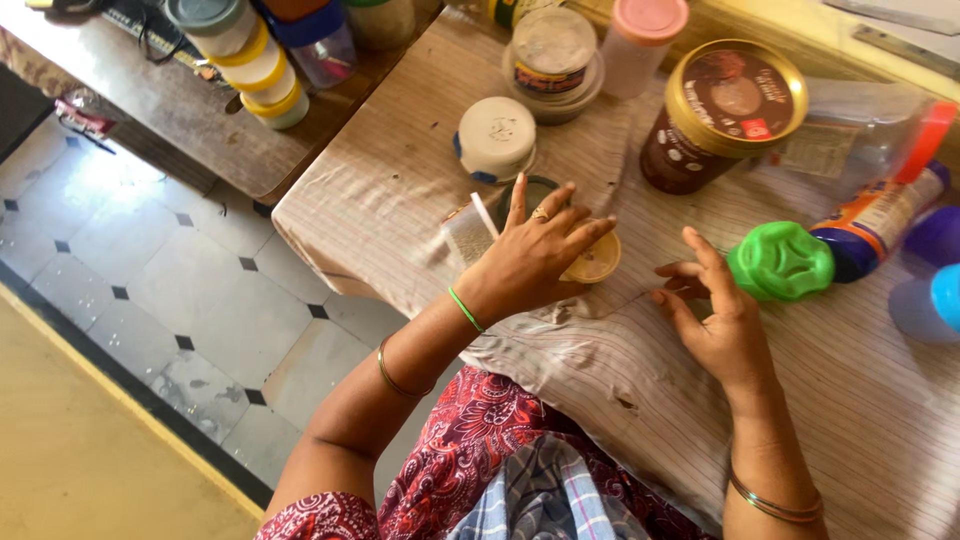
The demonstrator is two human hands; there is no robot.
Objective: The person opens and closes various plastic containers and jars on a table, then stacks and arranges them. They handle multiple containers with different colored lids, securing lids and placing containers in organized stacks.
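jars (725,115) crowding cloth's (800,400) far side

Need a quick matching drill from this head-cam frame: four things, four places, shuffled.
Things:
1. round green plastic lid
2. brown tub with gold lid
3. small yellow round cap
4. cream round container

Places:
A. under the left hand fingers
B. beyond the right hand fingertips
C. far from both hands, toward the table's far edge
D. just past the left fingertips

Pairs: 1-B, 2-C, 3-A, 4-D

L hand (535,255): ring, green band, bangle | R hand (715,320): bangles | red print dress
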